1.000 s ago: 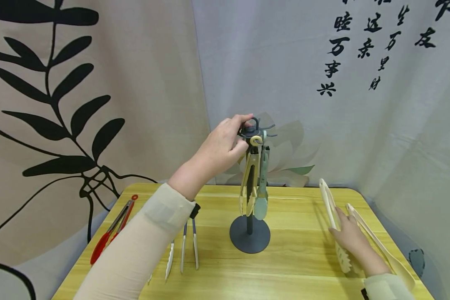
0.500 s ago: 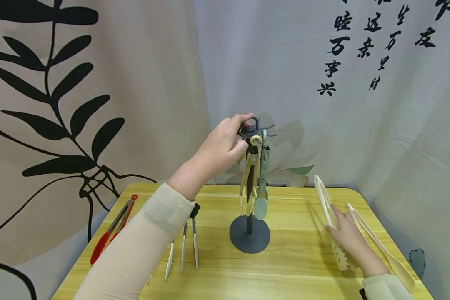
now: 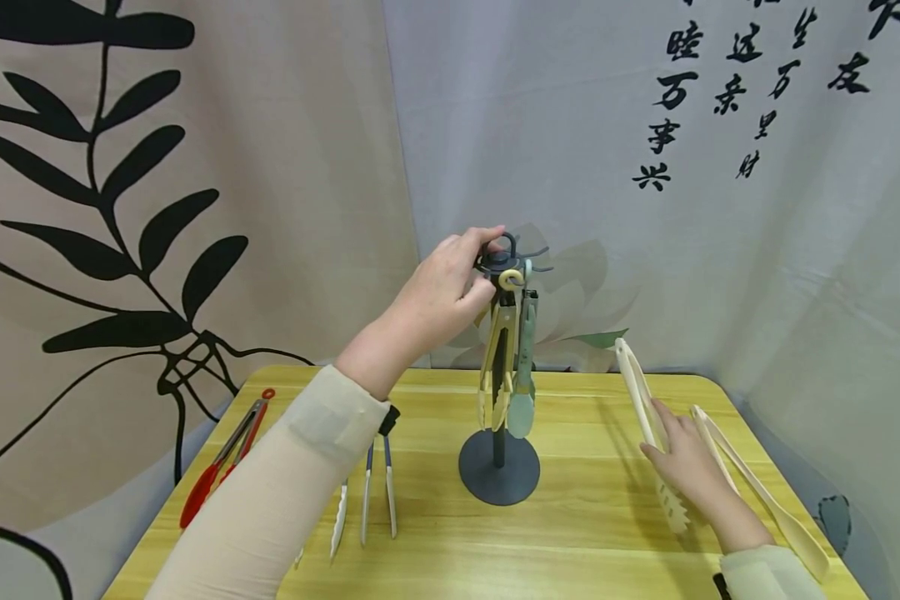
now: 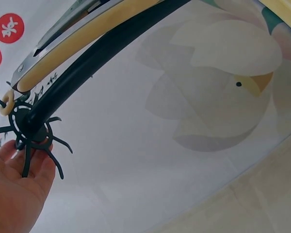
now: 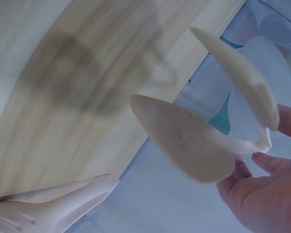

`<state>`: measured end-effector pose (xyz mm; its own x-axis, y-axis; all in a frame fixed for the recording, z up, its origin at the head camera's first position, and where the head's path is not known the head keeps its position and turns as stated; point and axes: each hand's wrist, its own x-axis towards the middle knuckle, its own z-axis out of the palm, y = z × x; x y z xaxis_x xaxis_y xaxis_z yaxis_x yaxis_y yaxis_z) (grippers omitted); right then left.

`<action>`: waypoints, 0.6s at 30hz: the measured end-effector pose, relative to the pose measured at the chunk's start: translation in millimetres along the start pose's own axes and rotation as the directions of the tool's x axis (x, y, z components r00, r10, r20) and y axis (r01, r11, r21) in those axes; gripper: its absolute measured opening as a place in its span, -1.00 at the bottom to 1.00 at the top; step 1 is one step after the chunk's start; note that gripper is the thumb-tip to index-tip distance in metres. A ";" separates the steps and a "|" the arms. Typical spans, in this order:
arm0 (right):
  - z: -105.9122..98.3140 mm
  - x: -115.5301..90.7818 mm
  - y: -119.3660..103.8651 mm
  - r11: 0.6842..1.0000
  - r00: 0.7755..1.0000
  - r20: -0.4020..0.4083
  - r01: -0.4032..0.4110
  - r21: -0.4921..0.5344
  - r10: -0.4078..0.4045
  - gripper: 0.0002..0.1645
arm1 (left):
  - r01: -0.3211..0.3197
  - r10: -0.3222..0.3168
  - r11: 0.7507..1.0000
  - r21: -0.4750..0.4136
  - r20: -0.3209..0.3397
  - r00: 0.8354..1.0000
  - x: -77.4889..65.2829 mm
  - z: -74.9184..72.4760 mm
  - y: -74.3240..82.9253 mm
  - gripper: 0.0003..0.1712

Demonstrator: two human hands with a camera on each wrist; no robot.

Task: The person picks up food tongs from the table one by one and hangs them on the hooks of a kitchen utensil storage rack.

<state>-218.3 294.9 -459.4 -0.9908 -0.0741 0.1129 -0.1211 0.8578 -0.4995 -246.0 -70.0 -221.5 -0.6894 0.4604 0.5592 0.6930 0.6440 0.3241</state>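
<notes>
My left hand (image 3: 453, 279) grips the top of a dark hook stand (image 3: 498, 471), its fingers by the top loop and hooks. The left wrist view shows the fingers (image 4: 43, 170) of that hand behind the ring of hooks. Yellow tongs (image 3: 504, 312) and pale green tongs (image 3: 527, 346) hang from the stand by their end rings. On the right, my right hand (image 3: 686, 458) holds cream tongs (image 3: 632, 379) tilted over the table. In the right wrist view, the broad spoon-like ends of these tongs (image 5: 184, 138) stand spread apart.
Another pair of cream tongs (image 3: 783, 512) lies at the table's right edge. Red-tipped tongs (image 3: 202, 492) lie at the left. Blue-and-white tongs (image 3: 391, 492) lie beside my left forearm, which partly hides several utensils. A printed curtain (image 3: 307, 208) hangs behind the table (image 3: 592, 550).
My right hand has moved a little left and up with the cream tongs, whose handle end now reaches higher. The left hand and the stand have stayed in place.
</notes>
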 end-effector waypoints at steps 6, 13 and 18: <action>-1.8 -0.1 -8.1 1.000 0.999 -0.026 0.025 0.000 -0.025 -0.04 | -0.004 0.004 1.000 0.001 -0.003 1.000 -0.2 -0.3 -0.1 -0.33; -2.7 0.1 -17.9 0.999 0.999 -0.030 0.037 0.026 -0.036 -0.04 | 0.001 -0.001 1.000 0.001 -0.004 1.000 -0.8 -0.2 -0.3 -0.34; -2.0 -0.1 -22.5 0.999 0.998 -0.043 0.043 0.032 -0.042 -0.05 | -0.003 0.003 1.000 -0.001 -0.002 1.000 -1.0 0.0 -0.1 -0.34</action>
<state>-215.4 276.7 -446.4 -0.9814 -0.0880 0.1708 -0.1658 0.8369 -0.5217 -245.4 -70.6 -222.0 -0.6866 0.4613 0.5620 0.6955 0.6420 0.3227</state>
